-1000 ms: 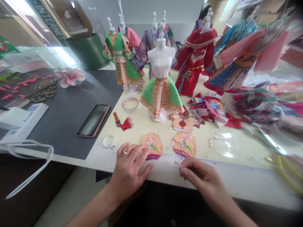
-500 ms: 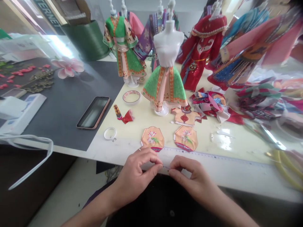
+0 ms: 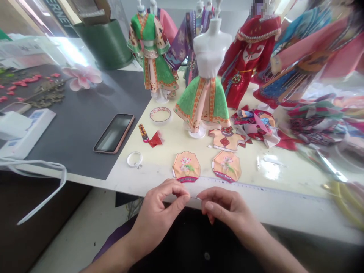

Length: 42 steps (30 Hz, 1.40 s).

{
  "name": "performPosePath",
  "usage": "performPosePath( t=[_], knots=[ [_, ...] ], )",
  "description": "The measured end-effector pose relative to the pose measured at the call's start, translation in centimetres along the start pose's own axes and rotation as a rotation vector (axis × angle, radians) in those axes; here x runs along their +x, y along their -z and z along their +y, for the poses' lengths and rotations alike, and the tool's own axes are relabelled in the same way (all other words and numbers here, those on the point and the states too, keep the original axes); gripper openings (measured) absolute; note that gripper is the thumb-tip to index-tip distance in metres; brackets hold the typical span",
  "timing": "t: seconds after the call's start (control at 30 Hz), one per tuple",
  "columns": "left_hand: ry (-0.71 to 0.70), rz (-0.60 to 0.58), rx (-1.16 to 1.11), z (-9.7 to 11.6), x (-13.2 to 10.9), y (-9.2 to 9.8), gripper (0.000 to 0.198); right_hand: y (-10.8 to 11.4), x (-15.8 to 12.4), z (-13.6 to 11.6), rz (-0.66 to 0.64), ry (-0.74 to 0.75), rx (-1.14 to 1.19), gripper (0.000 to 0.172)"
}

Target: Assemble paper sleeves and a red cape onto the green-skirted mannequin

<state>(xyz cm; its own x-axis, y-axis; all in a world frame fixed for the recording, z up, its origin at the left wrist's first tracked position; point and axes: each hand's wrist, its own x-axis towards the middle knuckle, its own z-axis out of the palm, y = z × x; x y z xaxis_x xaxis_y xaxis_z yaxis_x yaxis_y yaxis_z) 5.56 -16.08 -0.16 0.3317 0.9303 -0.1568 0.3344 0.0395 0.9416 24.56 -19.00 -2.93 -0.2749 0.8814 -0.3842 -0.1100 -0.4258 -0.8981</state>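
Note:
My left hand [image 3: 163,212] is closed in a pinch at the table's front edge, thumb against forefinger. Opposite it, my right hand [image 3: 227,207] has its fingers curled, with the forefinger tip close to the left fingertips. A very thin, short strip [image 3: 194,198] shows between the two hands; its kind is too small to tell. Just beyond them lie two peach fabric pieces, a left one [image 3: 186,166] and a right one [image 3: 226,166], each with a printed flower and a dark pink lower border. A clear ruler [image 3: 244,185] runs along the edge.
A white dress form [image 3: 212,49] wears a green skirt [image 3: 217,98]. Other dressed forms stand behind. Nearby lie a small peach top [image 3: 224,139], a tape roll [image 3: 160,114], a white ring [image 3: 133,160], a phone [image 3: 114,133], fabric scraps [image 3: 258,123] and yellow-handled scissors [image 3: 345,201].
My right forefinger and thumb have spread apart somewhat, and my left hand has shifted slightly left. The view has turned a little, so the table things appear slightly further right.

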Motion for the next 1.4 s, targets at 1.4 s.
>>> performPosePath(
  t=[1.4],
  knots=[
    [-0.634, 0.393, 0.553, -6.0, 0.3, 1.1, 0.020, -1.0, 3.6, -1.2, 0.225, 0.201, -0.812, 0.020]
  ],
)
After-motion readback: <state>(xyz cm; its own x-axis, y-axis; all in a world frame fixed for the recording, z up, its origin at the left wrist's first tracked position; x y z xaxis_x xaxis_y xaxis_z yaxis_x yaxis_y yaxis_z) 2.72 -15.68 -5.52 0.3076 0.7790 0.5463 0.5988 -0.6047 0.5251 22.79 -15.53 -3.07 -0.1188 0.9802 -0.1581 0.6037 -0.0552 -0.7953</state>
